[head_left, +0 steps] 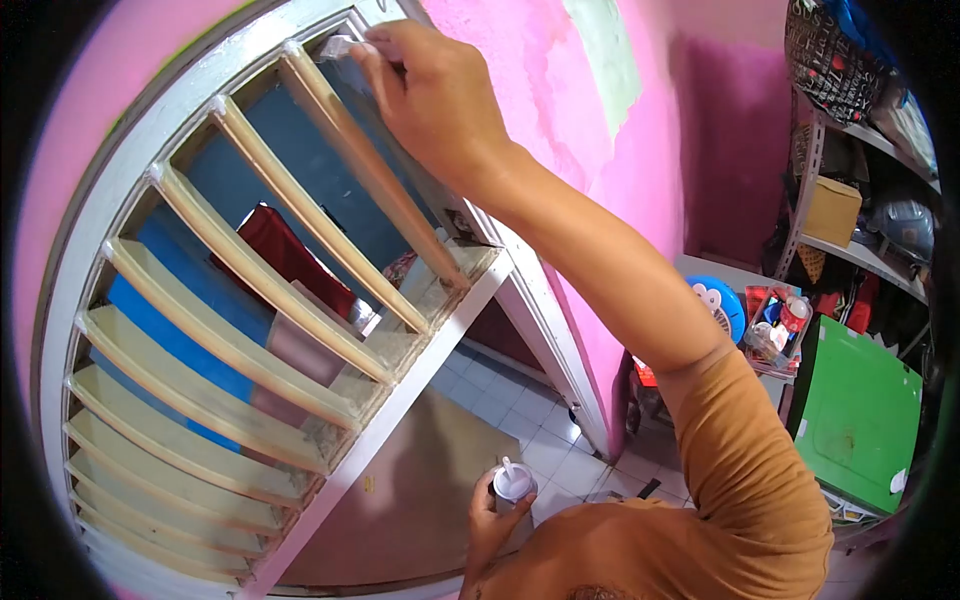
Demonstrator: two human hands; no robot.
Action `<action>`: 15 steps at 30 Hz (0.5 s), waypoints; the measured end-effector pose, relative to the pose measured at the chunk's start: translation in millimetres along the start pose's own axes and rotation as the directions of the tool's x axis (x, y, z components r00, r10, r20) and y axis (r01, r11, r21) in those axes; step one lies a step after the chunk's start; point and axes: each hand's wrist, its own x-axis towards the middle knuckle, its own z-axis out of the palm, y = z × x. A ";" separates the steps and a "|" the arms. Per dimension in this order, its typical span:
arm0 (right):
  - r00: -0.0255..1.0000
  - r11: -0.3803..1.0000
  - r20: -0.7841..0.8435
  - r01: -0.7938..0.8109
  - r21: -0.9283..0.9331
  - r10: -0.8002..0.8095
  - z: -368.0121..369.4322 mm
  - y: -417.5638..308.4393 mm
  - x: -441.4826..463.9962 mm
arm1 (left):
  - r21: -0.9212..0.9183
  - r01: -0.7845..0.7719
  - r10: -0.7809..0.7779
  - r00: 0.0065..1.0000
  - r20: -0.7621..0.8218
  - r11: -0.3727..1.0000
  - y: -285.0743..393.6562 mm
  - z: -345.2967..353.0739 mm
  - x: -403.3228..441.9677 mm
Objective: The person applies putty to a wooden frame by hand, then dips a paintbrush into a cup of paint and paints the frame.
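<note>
My right hand is raised to the top corner of a slatted wooden vent above a doorway. Its fingers are closed on a small whitish brush-like tool, partly hidden and blurred, against the white frame near the upper end of a bare wooden slat. White paint marks the slats' upper ends. Low in front of my body, my left hand is wrapped around a small cup of white liquid. A white stick or handle stands in the cup.
Beside the frame runs a pink wall with peeling paint. A brown door panel and tiled floor lie below. To the right are a green-topped box, a basket of small items and loaded metal shelves.
</note>
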 end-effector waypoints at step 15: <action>0.969 0.958 -0.150 -0.155 0.241 0.194 -0.6 -14.6 -9.4 | 0.001 0.058 -0.058 0.997 -0.041 0.998 18.8 9.9 -0.6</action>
